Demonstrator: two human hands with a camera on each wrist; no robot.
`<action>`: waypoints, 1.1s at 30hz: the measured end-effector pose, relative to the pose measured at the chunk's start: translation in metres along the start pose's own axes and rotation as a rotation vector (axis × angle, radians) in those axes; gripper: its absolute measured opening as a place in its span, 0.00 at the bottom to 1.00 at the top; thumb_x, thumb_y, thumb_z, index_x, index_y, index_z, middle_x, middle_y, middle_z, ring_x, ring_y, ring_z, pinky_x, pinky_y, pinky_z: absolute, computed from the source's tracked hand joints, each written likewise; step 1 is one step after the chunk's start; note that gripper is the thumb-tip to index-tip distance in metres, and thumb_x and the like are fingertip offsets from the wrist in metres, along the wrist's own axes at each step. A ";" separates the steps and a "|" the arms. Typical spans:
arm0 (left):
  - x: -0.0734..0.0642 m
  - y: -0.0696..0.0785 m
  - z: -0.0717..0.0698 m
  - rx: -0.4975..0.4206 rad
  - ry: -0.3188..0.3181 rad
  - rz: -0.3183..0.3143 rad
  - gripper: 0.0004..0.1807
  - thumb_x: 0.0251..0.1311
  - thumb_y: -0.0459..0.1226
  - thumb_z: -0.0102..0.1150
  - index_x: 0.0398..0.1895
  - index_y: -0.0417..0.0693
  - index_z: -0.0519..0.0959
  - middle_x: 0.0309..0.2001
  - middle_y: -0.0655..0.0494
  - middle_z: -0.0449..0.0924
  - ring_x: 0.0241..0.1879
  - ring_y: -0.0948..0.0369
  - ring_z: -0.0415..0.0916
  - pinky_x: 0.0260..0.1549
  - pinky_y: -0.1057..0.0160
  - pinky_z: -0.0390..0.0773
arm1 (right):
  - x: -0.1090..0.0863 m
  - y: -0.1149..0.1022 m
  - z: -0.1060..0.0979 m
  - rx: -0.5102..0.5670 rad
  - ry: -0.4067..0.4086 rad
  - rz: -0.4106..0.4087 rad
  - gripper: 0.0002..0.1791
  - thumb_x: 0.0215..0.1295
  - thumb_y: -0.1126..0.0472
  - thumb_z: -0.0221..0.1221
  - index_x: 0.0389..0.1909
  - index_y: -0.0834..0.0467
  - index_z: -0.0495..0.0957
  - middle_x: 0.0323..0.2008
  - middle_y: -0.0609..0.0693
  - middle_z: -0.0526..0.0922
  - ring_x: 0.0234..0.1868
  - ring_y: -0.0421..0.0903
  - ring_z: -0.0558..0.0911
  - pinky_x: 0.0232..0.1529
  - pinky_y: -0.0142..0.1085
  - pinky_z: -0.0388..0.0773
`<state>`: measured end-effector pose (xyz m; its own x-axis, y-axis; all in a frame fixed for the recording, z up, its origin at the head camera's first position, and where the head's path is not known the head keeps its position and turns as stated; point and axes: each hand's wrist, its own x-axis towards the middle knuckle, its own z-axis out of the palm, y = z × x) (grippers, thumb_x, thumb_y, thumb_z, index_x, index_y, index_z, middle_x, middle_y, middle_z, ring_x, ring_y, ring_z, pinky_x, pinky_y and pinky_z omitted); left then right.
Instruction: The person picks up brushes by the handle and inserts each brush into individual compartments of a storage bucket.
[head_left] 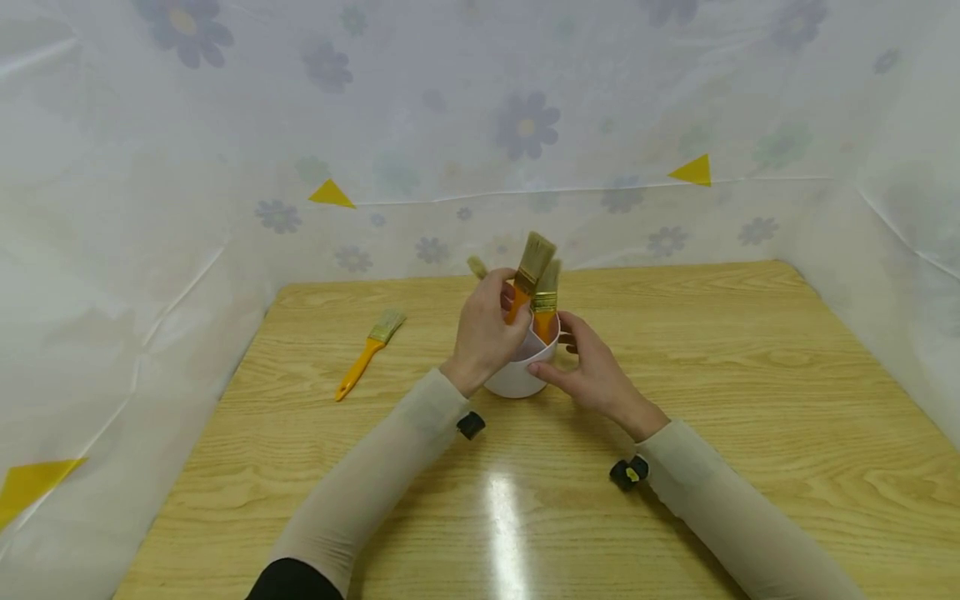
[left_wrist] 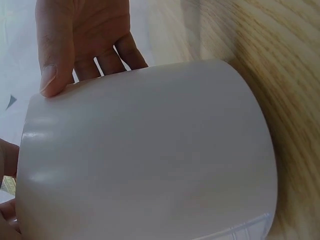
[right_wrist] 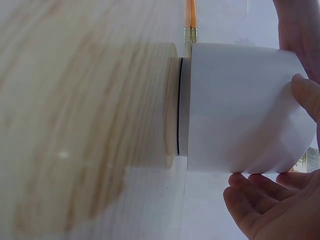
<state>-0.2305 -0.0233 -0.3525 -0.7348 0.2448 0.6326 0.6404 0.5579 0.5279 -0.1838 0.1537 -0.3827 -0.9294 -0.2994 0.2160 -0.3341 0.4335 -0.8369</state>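
Note:
My left hand (head_left: 486, 335) pinches the orange handle of a flat paintbrush (head_left: 534, 260), bristles up, over a white round divided holder (head_left: 517, 382). My right hand (head_left: 592, 367) grips the holder's right side, thumb in front and fingers around the back; in the right wrist view its fingers (right_wrist: 250, 195) lie along the white wall. Inside the holder another orange-handled paintbrush (head_left: 546, 307) stands bristles up. Behind my left hand show the bristles of a further brush (head_left: 477, 267). The lower end of the pinched brush is hidden by the hand and holder.
A paintbrush (head_left: 367, 358) with a yellow-orange handle lies on the wooden table (head_left: 720, 350) left of the holder. Flower-patterned white sheeting (head_left: 442, 108) hangs behind and at the sides, with yellow triangles (head_left: 332, 195) on it.

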 end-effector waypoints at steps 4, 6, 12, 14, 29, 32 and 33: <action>-0.001 -0.001 0.000 0.018 -0.013 -0.010 0.23 0.55 0.32 0.59 0.55 0.40 0.70 0.34 0.52 0.75 0.30 0.60 0.74 0.32 0.66 0.75 | -0.004 -0.019 -0.004 -0.003 -0.007 0.003 0.43 0.59 0.57 0.66 0.70 0.65 0.54 0.64 0.62 0.64 0.63 0.59 0.66 0.60 0.57 0.65; -0.002 -0.001 0.000 0.017 -0.020 -0.014 0.23 0.55 0.32 0.59 0.56 0.41 0.70 0.34 0.52 0.75 0.30 0.60 0.74 0.32 0.65 0.75 | -0.006 -0.024 -0.005 -0.006 -0.010 0.009 0.43 0.60 0.57 0.66 0.70 0.65 0.54 0.64 0.62 0.64 0.63 0.59 0.66 0.60 0.56 0.65; -0.003 -0.002 0.000 0.016 -0.033 -0.018 0.23 0.56 0.33 0.59 0.56 0.41 0.70 0.34 0.53 0.75 0.30 0.58 0.75 0.32 0.65 0.76 | -0.003 -0.011 -0.002 -0.001 -0.010 0.012 0.44 0.60 0.55 0.66 0.71 0.62 0.54 0.65 0.60 0.64 0.64 0.57 0.66 0.60 0.56 0.64; -0.003 -0.002 0.001 0.018 -0.036 -0.018 0.23 0.56 0.34 0.59 0.56 0.41 0.70 0.33 0.53 0.75 0.31 0.57 0.76 0.31 0.65 0.75 | -0.001 0.000 0.000 0.000 -0.006 0.012 0.44 0.59 0.53 0.66 0.71 0.60 0.54 0.65 0.58 0.64 0.64 0.57 0.66 0.60 0.56 0.64; -0.003 -0.001 0.001 0.068 -0.056 0.019 0.21 0.53 0.33 0.61 0.52 0.40 0.74 0.32 0.53 0.78 0.29 0.61 0.72 0.29 0.65 0.73 | 0.003 0.016 0.002 -0.020 -0.003 -0.018 0.47 0.56 0.41 0.65 0.72 0.53 0.54 0.65 0.52 0.64 0.64 0.56 0.67 0.59 0.53 0.66; -0.003 -0.002 0.000 0.083 -0.076 0.008 0.21 0.53 0.34 0.61 0.52 0.41 0.74 0.32 0.54 0.78 0.29 0.61 0.72 0.30 0.64 0.74 | 0.003 0.016 0.002 -0.021 -0.003 -0.017 0.47 0.56 0.41 0.64 0.72 0.53 0.54 0.65 0.51 0.64 0.64 0.56 0.67 0.59 0.53 0.67; -0.003 -0.002 0.000 0.085 -0.084 0.003 0.21 0.53 0.34 0.61 0.52 0.41 0.74 0.32 0.54 0.78 0.29 0.61 0.72 0.30 0.64 0.73 | 0.003 0.016 0.002 -0.022 -0.003 -0.016 0.47 0.56 0.41 0.64 0.72 0.53 0.54 0.65 0.51 0.64 0.64 0.56 0.67 0.60 0.53 0.67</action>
<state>-0.2293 -0.0250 -0.3554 -0.7514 0.3100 0.5825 0.6239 0.6212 0.4743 -0.1921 0.1583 -0.3963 -0.9234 -0.3094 0.2274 -0.3522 0.4470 -0.8223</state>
